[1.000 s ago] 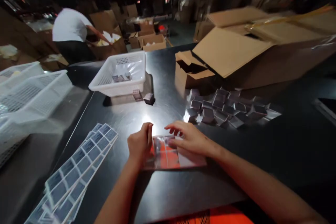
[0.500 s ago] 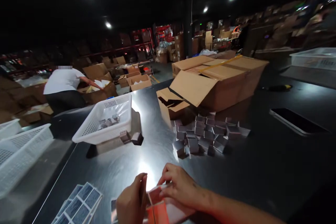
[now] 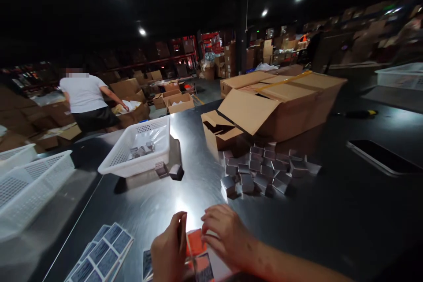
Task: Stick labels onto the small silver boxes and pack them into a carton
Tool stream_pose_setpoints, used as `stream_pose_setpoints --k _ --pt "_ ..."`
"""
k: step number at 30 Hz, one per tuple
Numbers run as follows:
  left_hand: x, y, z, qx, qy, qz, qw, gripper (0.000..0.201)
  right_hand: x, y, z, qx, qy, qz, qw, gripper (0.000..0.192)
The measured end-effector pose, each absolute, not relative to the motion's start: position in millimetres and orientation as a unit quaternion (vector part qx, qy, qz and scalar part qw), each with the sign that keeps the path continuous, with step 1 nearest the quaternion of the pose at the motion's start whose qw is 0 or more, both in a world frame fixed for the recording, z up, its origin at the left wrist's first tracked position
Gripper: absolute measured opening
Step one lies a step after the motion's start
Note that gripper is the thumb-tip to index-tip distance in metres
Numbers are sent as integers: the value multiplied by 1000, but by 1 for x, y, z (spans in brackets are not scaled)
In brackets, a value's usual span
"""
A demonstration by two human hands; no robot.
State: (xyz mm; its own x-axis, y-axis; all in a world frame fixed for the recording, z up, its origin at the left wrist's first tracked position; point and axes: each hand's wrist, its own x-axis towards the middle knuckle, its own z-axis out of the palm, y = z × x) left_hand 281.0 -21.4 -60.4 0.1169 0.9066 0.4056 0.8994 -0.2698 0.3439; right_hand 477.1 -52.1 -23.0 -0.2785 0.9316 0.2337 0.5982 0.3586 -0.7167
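At the near edge of a shiny metal table, my left hand and my right hand both hold a glossy sheet that reflects orange. The left hand pinches its left edge, and the right hand's fingertips press on its top edge. A heap of several small silver boxes lies beyond my right hand. Blue-grey label sheets lie to the left of my left hand.
A white basket with a few small boxes stands at the middle left, two loose boxes in front of it. More white baskets sit far left. Open cardboard cartons stand behind the heap. A dark phone lies right. A person in white stands beyond.
The view has tilted up from the tabletop toward the room. My hands have lifted and turned the glossy sheet, still held in both. The person in white has straightened up.
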Motion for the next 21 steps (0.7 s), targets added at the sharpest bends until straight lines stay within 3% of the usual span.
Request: stream_pose_setpoints --k 5,10,17,21 --pt "285 -20 -59 747 599 278 71 33 472 -54 -31 -503 -766 175 361 28" --pt "287 -22 -54 743 610 273 32 32 468 -50 -42 -483 -769 160 387 8" --pt "278 -11 -31 718 679 146 55 36 472 -62 -22 -303 -861 106 394 11" --pt "274 -5 -15 706 702 61 69 37 474 -41 4 -267 -823 148 479 7"
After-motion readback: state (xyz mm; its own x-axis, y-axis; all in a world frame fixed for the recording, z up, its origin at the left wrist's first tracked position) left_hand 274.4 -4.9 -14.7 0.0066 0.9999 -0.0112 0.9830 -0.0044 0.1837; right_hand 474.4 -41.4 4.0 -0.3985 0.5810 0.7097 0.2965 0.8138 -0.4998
